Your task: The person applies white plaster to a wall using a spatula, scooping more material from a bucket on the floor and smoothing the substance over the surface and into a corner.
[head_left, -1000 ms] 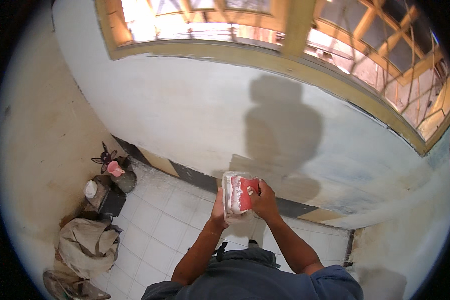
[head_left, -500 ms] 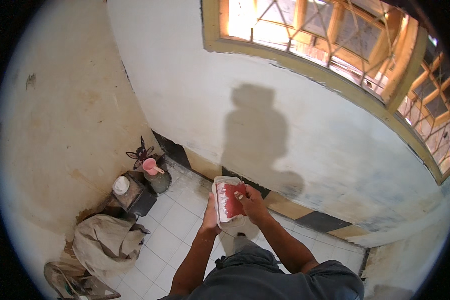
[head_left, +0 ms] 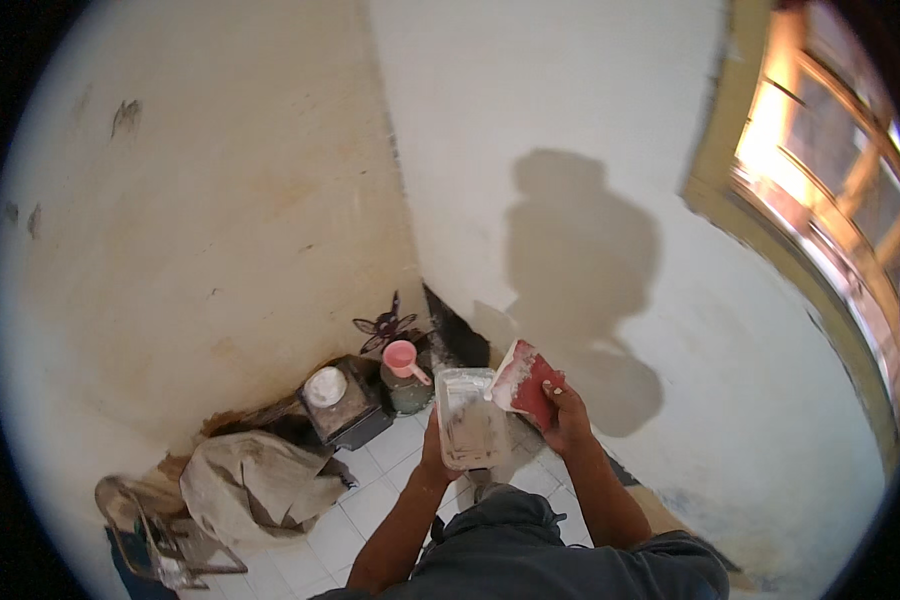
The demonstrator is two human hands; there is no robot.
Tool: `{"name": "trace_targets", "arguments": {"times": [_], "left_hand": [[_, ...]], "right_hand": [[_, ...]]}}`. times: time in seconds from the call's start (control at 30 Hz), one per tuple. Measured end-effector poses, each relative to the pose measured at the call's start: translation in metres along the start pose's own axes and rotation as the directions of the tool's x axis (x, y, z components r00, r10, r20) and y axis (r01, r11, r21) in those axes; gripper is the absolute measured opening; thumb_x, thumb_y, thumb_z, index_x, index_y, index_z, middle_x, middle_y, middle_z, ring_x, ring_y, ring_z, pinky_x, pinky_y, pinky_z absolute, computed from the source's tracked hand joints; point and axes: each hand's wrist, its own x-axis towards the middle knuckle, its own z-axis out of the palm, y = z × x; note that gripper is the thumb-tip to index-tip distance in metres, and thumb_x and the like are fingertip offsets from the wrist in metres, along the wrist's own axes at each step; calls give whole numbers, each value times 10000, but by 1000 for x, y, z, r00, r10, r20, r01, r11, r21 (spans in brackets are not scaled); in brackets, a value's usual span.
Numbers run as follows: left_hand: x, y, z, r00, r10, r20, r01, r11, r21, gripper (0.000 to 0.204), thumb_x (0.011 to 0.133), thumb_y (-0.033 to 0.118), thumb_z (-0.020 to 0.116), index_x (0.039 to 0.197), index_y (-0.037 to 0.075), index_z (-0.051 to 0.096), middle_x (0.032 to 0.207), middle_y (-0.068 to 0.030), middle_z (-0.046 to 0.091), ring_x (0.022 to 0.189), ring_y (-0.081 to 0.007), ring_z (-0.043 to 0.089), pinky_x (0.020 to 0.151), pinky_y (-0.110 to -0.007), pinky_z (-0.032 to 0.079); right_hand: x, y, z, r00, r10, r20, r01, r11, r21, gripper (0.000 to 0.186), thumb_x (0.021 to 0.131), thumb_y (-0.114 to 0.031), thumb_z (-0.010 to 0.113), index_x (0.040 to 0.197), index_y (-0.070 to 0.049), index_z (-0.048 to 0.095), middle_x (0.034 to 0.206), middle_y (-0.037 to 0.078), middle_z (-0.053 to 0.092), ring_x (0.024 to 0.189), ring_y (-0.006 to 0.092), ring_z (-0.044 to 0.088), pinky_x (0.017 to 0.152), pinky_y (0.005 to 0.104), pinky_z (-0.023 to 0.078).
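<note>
My left hand (head_left: 436,460) is closed on the side of a clear rectangular plastic tub (head_left: 475,432), smeared inside with white paste. In my right hand (head_left: 568,415) is a flat red putty spreader (head_left: 530,388), gripped by its right side. White paste coats the spreader's upper-left edge, which is beside the tub's right rim; whether they touch I cannot tell. Both things are held in front of my body, above the tiled floor.
Near the corner stand a pink dipper (head_left: 400,355) on a grey container (head_left: 408,394) and a dark box (head_left: 358,430) bearing a white round object (head_left: 326,387). A beige cloth (head_left: 255,482) and metal frame (head_left: 150,530) lie left. A yellowish window frame (head_left: 715,180) is at right.
My view has turned left toward the corner. The spreader, which was over the tub, has come out to its right, and more of the tub's inside shows. My left hand still holds the tub.
</note>
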Motion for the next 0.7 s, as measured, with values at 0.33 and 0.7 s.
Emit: {"name": "trace_targets", "arguments": {"times": [0.33, 0.7], "left_hand": [[44, 170, -61, 958, 261, -115, -275, 954, -122, 601, 970, 561, 344, 1327, 103, 501, 1194, -107, 623, 1063, -302, 627, 915, -490, 517], [78, 327, -67, 977, 211, -12, -211, 977, 4, 687, 926, 583, 430, 1358, 50, 456, 1244, -170, 566, 1044, -348, 613, 881, -476, 538]], "right_hand": [[202, 80, 96, 931, 287, 227, -270, 957, -107, 477, 892, -112, 627, 1323, -23, 442, 1249, 87, 562, 1156, 237, 564, 1014, 406, 468], [318, 108, 198, 974, -225, -39, 208, 946, -248, 347, 867, -117, 678, 1169, -35, 529, 1049, 49, 624, 921, 181, 614, 771, 338, 524]]}}
